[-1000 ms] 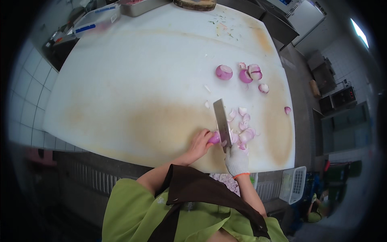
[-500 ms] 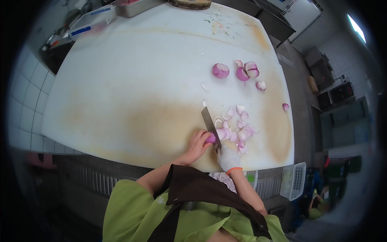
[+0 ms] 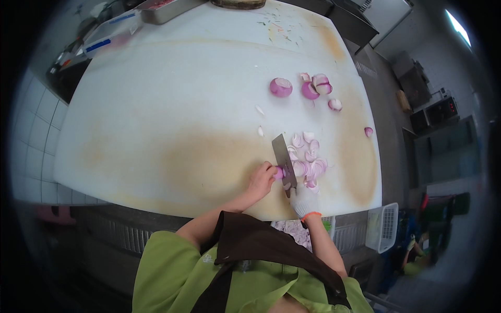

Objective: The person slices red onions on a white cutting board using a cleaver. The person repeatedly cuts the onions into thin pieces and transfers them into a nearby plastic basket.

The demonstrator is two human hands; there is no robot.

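My right hand (image 3: 303,201), in a white glove with an orange band at the wrist, grips a cleaver (image 3: 282,156) whose broad blade points away from me. Bare and curled, my left hand (image 3: 261,180) holds a purple onion piece (image 3: 278,172) against the left face of the blade. Sliced onion (image 3: 314,168) lies in a loose heap right of the blade. Farther off sit a peeled whole onion (image 3: 281,87) and, to its right, a cut onion (image 3: 310,91) with pieces leaning on it.
A white cutting table (image 3: 130,120) spans the view. At its far left stand a clear plastic box (image 3: 112,32) and a metal tray (image 3: 162,11); a round wooden board (image 3: 238,3) is at the far edge. Below the near edge are sliced onions (image 3: 292,229) and a white basket (image 3: 382,228).
The cleaver has shifted a little to the right and stands more upright, with my right hand along with it. My left hand has also moved slightly right with the onion piece.
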